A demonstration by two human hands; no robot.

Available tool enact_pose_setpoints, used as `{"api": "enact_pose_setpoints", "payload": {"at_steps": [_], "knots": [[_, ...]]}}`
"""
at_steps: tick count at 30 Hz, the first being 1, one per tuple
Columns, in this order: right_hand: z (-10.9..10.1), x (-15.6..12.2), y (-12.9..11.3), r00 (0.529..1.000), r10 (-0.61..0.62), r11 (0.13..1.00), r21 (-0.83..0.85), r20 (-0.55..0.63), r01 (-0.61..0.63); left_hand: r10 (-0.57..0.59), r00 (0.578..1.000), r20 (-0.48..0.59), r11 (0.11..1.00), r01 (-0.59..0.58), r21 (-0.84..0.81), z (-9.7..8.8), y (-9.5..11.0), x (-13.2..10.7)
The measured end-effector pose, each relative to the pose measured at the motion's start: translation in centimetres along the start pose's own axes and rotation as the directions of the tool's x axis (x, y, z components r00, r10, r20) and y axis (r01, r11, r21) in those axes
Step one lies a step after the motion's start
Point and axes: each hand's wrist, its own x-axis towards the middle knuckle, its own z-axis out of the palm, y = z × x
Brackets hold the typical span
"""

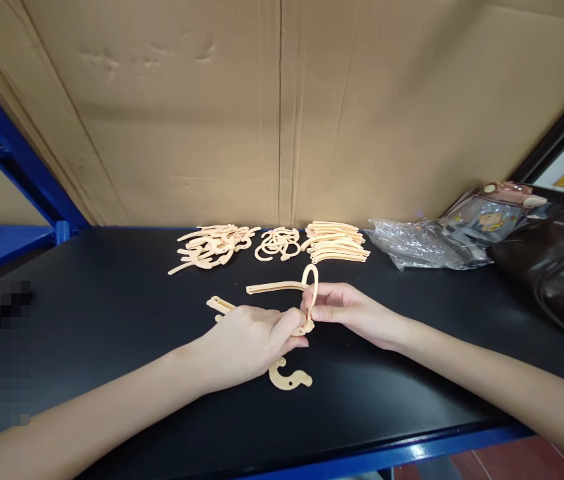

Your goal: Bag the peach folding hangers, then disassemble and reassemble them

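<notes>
My left hand (255,340) is closed around a beige hanger arm (219,305), whose far end sticks out to the left. Its near end shows at my thumb tip. My right hand (342,307) pinches a looped hanger hook (315,277), standing upright where its base meets that near end. Behind the fingers another hanger arm (277,287) stretches left; I cannot tell whether it lies on the table or is held. Below my left hand a curved beige piece with small holes (287,382) lies on the table, partly covered.
Along the back of the black table (112,320) lie a pile of curved pieces (212,243), several hooks (278,241) and a stack of hanger arms (337,240). Clear plastic bags (412,240) and a dark brown bag (557,253) sit right. Cardboard (187,120) stands behind.
</notes>
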Motion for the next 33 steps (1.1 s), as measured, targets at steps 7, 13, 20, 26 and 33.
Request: {"api": "enact_pose_setpoints", "payload": {"at_steps": [7,13,20,26,33], "knots": [[0.3,0.0,-0.4,0.999,0.012,0.998,-0.063,-0.044,-0.014,-0.048,0.998,-0.029,0.999,0.048,-0.011,0.4,0.3,-0.2],[0.7,0.0,-1.0,0.998,0.007,0.997,-0.082,-0.062,-0.012,-0.061,0.995,-0.079,0.998,0.061,0.005,1.0,0.5,-0.6],[0.7,-0.2,-1.0,0.99,-0.089,0.96,-0.273,-0.105,0.058,-0.09,0.994,-0.061,0.996,0.09,-0.011,1.3,0.4,-0.5],[0.9,0.0,-0.5,0.975,-0.174,0.904,-0.416,-0.141,0.101,-0.177,0.984,-0.008,0.983,0.177,0.038,1.3,0.6,-0.3],[0.5,0.4,-0.1,0.982,-0.167,0.924,-0.361,-0.086,0.125,-0.172,0.985,-0.006,0.985,0.172,0.031,1.1,0.7,-0.2]]}}
